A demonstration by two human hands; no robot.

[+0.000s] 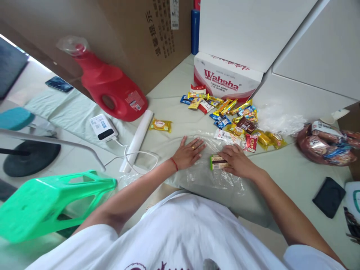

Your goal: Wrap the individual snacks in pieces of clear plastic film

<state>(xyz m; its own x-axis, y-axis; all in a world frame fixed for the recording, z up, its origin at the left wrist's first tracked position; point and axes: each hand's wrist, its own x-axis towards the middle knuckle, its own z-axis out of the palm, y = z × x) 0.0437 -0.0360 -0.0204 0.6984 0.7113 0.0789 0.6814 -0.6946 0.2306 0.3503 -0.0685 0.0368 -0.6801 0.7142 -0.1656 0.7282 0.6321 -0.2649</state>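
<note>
A clear plastic bag (202, 176) lies flat on the cloth-covered surface in front of me. My left hand (188, 153) rests on its left part, palm down and fingers stretched out. Under the curled fingers of my right hand (238, 160) is a small snack packet (218, 162) with a green end and a brown band; the hand grips its right side. Whether the packet lies inside the bag or on top of it, I cannot tell. Beyond my hands spreads a pile of wrapped snacks (222, 107), and a red packet (251, 143) lies close to my right hand.
A yellow snack packet (161, 125) lies apart, near a white roll (137, 140) and a corded power bank (103, 127). Behind stand a red jug (112, 84) and a Wahaba-like lettered carton (227, 77). A green stool (36, 202) is at left, a bagged bundle (323, 144) at right.
</note>
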